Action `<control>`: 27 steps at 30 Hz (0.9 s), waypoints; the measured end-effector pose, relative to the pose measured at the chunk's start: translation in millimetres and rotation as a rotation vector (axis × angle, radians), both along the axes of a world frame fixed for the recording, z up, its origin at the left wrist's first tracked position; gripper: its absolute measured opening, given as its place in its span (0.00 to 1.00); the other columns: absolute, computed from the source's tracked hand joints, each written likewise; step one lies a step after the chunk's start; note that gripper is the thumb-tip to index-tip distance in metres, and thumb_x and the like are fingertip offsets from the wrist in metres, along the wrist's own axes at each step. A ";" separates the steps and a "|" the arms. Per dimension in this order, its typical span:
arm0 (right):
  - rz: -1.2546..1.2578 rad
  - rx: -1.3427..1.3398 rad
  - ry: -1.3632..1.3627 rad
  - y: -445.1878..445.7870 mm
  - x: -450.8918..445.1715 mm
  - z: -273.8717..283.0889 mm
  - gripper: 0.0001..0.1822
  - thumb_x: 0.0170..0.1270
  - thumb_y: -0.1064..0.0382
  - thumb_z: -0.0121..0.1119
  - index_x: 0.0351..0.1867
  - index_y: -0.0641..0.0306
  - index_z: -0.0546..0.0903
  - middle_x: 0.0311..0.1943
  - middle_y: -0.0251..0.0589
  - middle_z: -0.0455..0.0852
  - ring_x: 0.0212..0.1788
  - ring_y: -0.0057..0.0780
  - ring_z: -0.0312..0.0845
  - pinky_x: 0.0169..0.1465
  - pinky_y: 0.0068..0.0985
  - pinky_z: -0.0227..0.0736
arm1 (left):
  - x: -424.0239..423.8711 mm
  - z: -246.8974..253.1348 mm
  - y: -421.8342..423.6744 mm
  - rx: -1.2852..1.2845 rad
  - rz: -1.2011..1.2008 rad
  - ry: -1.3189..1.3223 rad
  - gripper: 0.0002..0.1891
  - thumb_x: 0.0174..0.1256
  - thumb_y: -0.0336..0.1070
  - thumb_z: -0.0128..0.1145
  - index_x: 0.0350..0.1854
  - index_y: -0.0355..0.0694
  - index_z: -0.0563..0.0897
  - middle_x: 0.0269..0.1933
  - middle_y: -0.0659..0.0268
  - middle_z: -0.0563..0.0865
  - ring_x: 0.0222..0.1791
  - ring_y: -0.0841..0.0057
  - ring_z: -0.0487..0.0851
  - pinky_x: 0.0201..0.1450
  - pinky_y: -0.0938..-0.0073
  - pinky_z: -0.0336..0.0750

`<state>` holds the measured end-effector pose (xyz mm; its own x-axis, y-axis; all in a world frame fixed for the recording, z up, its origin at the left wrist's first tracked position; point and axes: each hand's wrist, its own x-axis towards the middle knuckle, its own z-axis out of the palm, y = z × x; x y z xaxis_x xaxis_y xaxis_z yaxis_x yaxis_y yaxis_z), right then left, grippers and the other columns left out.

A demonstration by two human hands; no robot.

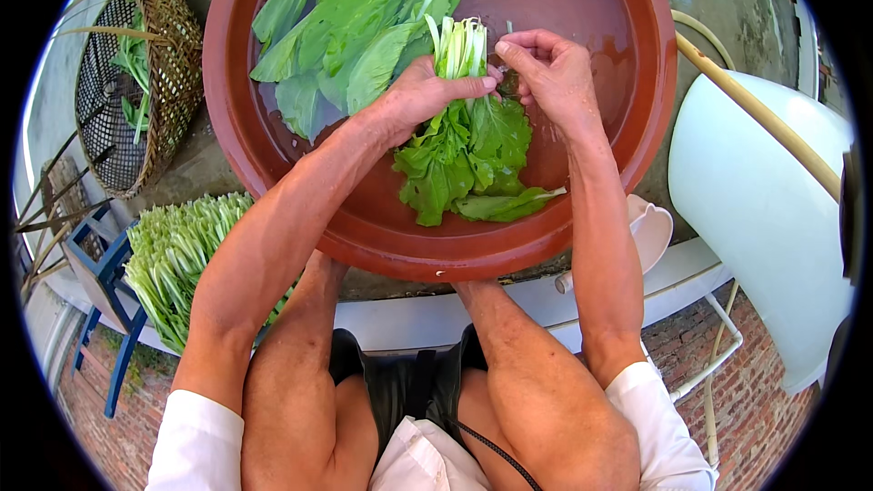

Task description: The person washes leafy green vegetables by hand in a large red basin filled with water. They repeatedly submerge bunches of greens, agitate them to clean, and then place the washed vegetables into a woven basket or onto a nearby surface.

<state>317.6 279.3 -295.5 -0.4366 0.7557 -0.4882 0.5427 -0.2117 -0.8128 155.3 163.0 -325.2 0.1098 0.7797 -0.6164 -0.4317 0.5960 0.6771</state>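
Observation:
My left hand (436, 92) is wrapped around a bunch of leafy greens (464, 54). Its pale cut stems point away from me, and the leaves hang down towards me over a round reddish-brown basin (436, 256). Just right of the stems is my right hand (549, 75), thumb and forefinger pinched together. A tiny pale bit shows just beyond those fingertips; whether they hold it cannot be told. Larger loose leaves (348, 27) lie in the basin's water at the far left. One single leaf (508, 204) rests below the bunch, near the basin's front.
Left of the basin, a woven basket (167, 82) lies tipped with some greens inside. Many bundled greens (187, 252) are stacked beside a blue-framed stool (109, 266). At right are a pale blue tub (757, 204), a bamboo pole (764, 116) and a pinkish scoop (651, 232).

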 end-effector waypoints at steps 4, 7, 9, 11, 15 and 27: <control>0.110 0.240 -0.133 10.3 17.6 -29.5 0.16 0.63 0.61 0.72 0.46 0.71 0.90 0.29 0.38 0.90 0.34 0.26 0.85 0.41 0.32 0.80 | 1.2 1.2 2.7 0.066 0.007 -0.053 0.18 0.72 0.41 0.71 0.58 0.39 0.88 0.52 0.63 0.92 0.56 0.76 0.86 0.62 0.69 0.81; 0.116 0.091 -0.041 9.2 19.7 -36.3 0.14 0.68 0.61 0.70 0.47 0.69 0.91 0.33 0.39 0.91 0.35 0.25 0.84 0.43 0.31 0.79 | 5.1 -10.7 0.6 0.029 0.080 0.032 0.16 0.72 0.39 0.71 0.57 0.38 0.89 0.51 0.64 0.92 0.52 0.77 0.88 0.60 0.70 0.81; -0.070 0.019 -0.051 5.9 20.2 -35.4 0.12 0.72 0.64 0.68 0.49 0.71 0.90 0.36 0.35 0.92 0.36 0.16 0.80 0.41 0.23 0.77 | 10.8 -24.9 -1.7 0.021 0.122 0.165 0.15 0.72 0.38 0.71 0.56 0.37 0.89 0.50 0.65 0.92 0.50 0.77 0.88 0.58 0.71 0.82; -0.042 -0.106 0.077 1.6 13.2 -27.2 0.14 0.73 0.63 0.68 0.53 0.70 0.89 0.35 0.34 0.91 0.36 0.16 0.81 0.38 0.21 0.78 | 13.5 -38.8 -0.1 0.085 0.134 0.336 0.15 0.73 0.36 0.71 0.57 0.37 0.88 0.49 0.65 0.92 0.48 0.78 0.89 0.55 0.72 0.83; -0.035 -0.194 0.153 1.8 7.0 -12.4 0.17 0.74 0.61 0.69 0.59 0.69 0.87 0.36 0.34 0.91 0.33 0.18 0.83 0.35 0.19 0.79 | 14.9 -7.7 7.0 0.175 0.185 0.208 0.15 0.71 0.34 0.72 0.55 0.35 0.89 0.46 0.66 0.93 0.46 0.80 0.87 0.52 0.71 0.83; 0.715 0.402 -0.383 -15.1 101.6 46.9 0.24 0.54 0.57 0.80 0.52 0.65 0.90 0.50 0.52 0.89 0.48 0.50 0.87 0.58 0.40 0.77 | 3.5 -5.8 7.5 0.061 0.119 0.161 0.16 0.73 0.36 0.67 0.58 0.36 0.86 0.53 0.61 0.93 0.53 0.76 0.89 0.60 0.67 0.83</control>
<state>419.1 264.2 -248.6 -0.7290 0.5115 -0.4549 0.6845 0.5404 -0.4892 158.8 170.5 -331.0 -0.0816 0.8178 -0.5698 -0.3794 0.5031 0.7765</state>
